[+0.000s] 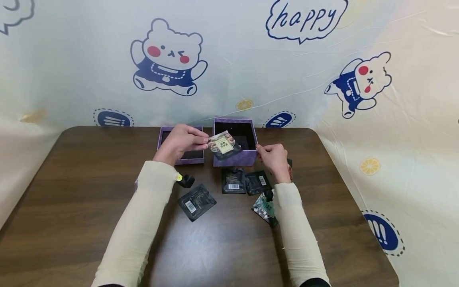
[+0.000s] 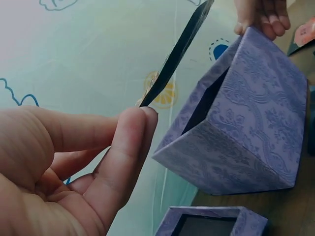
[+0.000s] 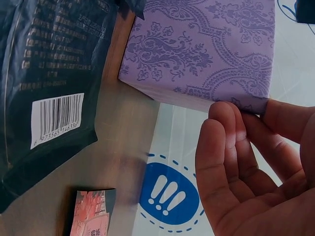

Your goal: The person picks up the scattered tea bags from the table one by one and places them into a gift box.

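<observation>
My left hand pinches a flat sachet by its edge, with a pale label and a food picture on its face. The sachet is above the front part of an open purple patterned box with a dark inside. In the left wrist view the sachet shows edge-on between thumb and fingers. My right hand grips the box's front right corner at the rim. The right wrist view shows its thumb and fingers on either side of the purple wall.
Left of the box lies a shallow purple tray or lid. Dark sachets with barcodes lie before the box and nearer on the left. A green-patterned sachet lies by the right sleeve, a reddish one beyond.
</observation>
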The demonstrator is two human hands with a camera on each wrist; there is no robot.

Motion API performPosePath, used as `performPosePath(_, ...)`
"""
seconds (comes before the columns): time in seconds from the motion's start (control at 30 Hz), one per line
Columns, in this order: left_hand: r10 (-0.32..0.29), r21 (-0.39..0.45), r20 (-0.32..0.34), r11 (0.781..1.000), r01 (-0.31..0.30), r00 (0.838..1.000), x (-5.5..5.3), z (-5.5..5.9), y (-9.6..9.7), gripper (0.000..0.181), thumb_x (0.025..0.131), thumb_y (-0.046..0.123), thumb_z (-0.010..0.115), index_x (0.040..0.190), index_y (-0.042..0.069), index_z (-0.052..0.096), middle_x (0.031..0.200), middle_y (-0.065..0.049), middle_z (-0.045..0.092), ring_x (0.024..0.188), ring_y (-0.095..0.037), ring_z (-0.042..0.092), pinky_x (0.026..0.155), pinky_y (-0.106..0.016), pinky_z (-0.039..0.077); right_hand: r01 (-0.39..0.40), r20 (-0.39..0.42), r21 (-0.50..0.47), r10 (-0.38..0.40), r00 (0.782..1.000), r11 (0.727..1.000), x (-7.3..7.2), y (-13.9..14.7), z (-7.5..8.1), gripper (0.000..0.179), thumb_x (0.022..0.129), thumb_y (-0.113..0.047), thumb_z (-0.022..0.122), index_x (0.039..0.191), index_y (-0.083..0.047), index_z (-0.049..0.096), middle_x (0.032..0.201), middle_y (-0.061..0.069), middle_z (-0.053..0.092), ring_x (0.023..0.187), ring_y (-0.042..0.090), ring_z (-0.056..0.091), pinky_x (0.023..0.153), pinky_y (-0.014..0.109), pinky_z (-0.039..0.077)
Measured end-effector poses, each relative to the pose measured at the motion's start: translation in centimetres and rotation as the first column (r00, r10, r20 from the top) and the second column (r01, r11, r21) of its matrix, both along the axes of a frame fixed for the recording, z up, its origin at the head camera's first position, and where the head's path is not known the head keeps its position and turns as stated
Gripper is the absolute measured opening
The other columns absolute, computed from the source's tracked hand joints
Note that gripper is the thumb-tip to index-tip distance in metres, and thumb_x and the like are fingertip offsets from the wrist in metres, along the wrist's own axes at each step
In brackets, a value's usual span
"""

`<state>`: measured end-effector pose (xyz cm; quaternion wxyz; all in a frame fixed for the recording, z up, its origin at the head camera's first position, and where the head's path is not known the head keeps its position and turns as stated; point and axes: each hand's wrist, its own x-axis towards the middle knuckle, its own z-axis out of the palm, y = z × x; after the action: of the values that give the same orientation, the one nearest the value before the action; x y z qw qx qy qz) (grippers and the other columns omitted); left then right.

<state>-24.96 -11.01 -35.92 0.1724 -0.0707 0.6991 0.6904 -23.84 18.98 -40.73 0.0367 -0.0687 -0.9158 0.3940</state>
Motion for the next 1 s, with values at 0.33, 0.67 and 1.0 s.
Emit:
performPosePath(0.33, 0.078, 0.038, 0.014, 0.996, -0.078, 0.997, -2.0, 0.5, 1.4, 0.029, 0.093, -0.004, 0.069, 0.121, -0.010, 0.067, 0.119, -0.021, 0.064, 0.078, -0.019, 0.074, 0.082, -0.032, 0.060, -0.003, -0.022, 0.005, 0.003, 1.000, 1.000, 0.0, -0.2, 0.1, 0.040, 0.099, -0.038, 0.065, 0.083, -0.005, 0.081, 0.077, 0.011, 0.074, 0.070, 0.022, 0.062, 0.050, 0.030, 0.041)
performPosePath(0.67, 0.164, -0.069, -0.043, 0.984, -0.167, 0.986, -3.1, 0.2, 3.4, 0.020, 0.094, 0.001, 0.071, 0.112, -0.005, 0.073, 0.114, -0.018, 0.067, 0.085, -0.025, 0.075, 0.071, -0.027, 0.062, 0.005, -0.009, -0.015, -0.005, 1.000, 1.000, 0.0, -0.2, 0.3, 0.037, 0.099, -0.037, 0.066, 0.088, -0.006, 0.082, 0.083, 0.014, 0.074, 0.070, 0.021, 0.062, 0.052, 0.030, 0.045)
performPosePath(1.0, 0.137, -0.227, -0.131, 0.960, -0.165, 0.982, -3.6, -0.4, 5.5, 0.019, 0.093, -0.004, 0.067, 0.111, -0.008, 0.072, 0.113, -0.021, 0.068, 0.089, -0.028, 0.073, 0.080, -0.037, 0.062, 0.011, -0.008, 0.004, -0.011, 1.000, 1.000, 0.1, -0.1, -0.1, 0.040, 0.098, -0.042, 0.066, 0.085, -0.008, 0.082, 0.079, 0.010, 0.074, 0.069, 0.020, 0.061, 0.051, 0.031, 0.043)
